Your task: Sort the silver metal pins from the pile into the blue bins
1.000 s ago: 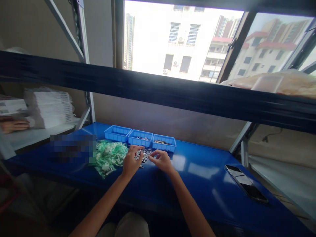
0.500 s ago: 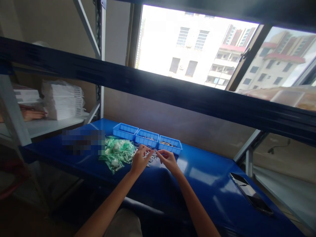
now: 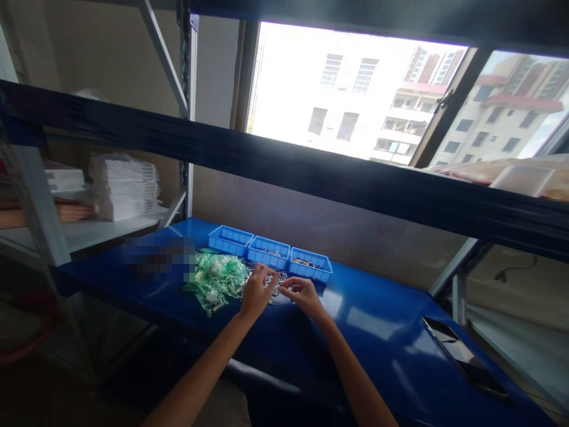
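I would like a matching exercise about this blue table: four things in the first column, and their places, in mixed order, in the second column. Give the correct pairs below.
Things
1. phone
2. green plastic bags
3. loose metal pieces
4. three blue trays

Places
A. lined up in a row near the wall
B. scattered close to both hands
C. lying to the right of the right hand
D. heaped to the left of the left hand

Right pairs: 1-C, 2-D, 3-B, 4-A
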`<state>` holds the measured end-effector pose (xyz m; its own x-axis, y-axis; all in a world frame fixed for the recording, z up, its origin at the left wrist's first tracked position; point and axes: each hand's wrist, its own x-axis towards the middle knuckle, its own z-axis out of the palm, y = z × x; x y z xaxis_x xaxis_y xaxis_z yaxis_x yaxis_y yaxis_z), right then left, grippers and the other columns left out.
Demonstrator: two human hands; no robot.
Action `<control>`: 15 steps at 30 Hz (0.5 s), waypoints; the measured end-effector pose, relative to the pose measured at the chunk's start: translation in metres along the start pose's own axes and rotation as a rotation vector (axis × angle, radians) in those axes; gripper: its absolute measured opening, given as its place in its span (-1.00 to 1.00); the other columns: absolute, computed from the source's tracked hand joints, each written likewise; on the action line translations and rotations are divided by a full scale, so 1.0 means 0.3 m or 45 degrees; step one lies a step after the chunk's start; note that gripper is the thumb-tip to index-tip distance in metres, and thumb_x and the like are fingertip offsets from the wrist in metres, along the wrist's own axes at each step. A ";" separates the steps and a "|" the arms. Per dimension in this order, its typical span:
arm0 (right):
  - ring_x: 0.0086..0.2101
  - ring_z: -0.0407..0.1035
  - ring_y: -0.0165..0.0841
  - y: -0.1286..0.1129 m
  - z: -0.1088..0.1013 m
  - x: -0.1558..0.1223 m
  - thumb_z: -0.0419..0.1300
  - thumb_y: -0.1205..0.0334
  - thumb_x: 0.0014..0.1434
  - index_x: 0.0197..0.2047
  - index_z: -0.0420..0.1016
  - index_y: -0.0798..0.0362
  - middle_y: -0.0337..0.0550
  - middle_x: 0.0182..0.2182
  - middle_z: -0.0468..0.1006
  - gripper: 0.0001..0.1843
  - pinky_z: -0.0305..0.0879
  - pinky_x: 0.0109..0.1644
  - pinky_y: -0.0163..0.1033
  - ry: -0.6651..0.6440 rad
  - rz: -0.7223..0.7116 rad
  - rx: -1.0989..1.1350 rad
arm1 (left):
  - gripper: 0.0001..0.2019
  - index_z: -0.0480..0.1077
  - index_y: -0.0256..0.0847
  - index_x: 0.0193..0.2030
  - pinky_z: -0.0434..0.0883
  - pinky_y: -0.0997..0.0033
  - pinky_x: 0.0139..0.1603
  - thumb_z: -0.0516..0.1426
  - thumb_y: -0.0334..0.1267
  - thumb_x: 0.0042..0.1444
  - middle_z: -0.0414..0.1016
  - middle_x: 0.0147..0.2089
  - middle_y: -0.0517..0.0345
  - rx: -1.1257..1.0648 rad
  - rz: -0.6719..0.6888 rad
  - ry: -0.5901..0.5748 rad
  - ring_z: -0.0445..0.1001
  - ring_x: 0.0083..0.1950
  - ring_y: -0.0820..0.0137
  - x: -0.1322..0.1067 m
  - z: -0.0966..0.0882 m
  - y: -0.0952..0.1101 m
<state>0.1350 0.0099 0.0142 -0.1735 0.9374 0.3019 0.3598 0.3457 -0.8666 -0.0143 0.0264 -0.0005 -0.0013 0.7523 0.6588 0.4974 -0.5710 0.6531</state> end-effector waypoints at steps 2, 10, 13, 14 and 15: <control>-0.59 0.25 -0.47 0.002 -0.002 0.001 0.24 -0.02 -0.09 -0.38 0.50 0.13 -0.12 -0.45 0.50 -0.65 0.15 -0.59 -0.36 0.016 -0.019 -0.001 | -0.71 0.35 -0.23 -0.37 0.29 0.48 -0.42 -0.03 -0.06 0.13 0.26 -0.34 0.18 0.002 0.002 0.018 0.24 -0.48 0.51 0.000 -0.001 -0.001; -0.58 0.21 -0.50 -0.018 -0.028 0.004 0.21 -0.03 -0.06 -0.38 0.51 0.11 -0.17 -0.49 0.45 -0.65 0.14 -0.56 -0.37 0.251 -0.057 0.163 | -0.67 0.39 -0.23 -0.38 0.29 0.48 -0.41 0.00 0.00 0.09 0.27 -0.31 0.17 0.020 -0.004 -0.028 0.24 -0.49 0.53 0.004 -0.006 -0.002; -0.61 0.17 -0.52 -0.025 -0.023 0.008 0.20 -0.04 -0.05 -0.38 0.51 0.11 -0.20 -0.51 0.42 -0.65 0.12 -0.57 -0.36 0.278 -0.013 0.237 | -0.70 0.41 -0.20 -0.37 0.30 0.48 -0.40 0.04 -0.01 0.06 0.28 -0.30 0.18 0.030 0.035 -0.083 0.25 -0.48 0.53 0.001 -0.002 -0.008; -0.61 0.17 -0.52 -0.027 -0.019 0.008 0.20 -0.04 -0.05 -0.38 0.51 0.10 -0.20 -0.51 0.41 -0.65 0.12 -0.57 -0.36 0.272 -0.013 0.248 | -0.72 0.42 -0.19 -0.38 0.30 0.48 -0.41 0.07 -0.02 0.05 0.28 -0.29 0.18 0.046 0.047 -0.110 0.26 -0.48 0.54 -0.001 0.001 -0.011; -0.60 0.18 -0.52 -0.029 -0.014 0.008 0.21 -0.04 -0.05 -0.38 0.51 0.10 -0.20 -0.50 0.40 -0.65 0.13 -0.57 -0.36 0.251 -0.027 0.253 | -0.74 0.42 -0.19 -0.39 0.30 0.49 -0.41 0.09 -0.04 0.03 0.28 -0.27 0.18 0.071 0.059 -0.141 0.27 -0.48 0.54 -0.004 0.004 -0.013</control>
<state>0.1352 0.0094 0.0241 0.0097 0.9267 0.3758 0.1677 0.3689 -0.9142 -0.0153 0.0282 -0.0043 0.1174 0.7589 0.6405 0.5420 -0.5894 0.5991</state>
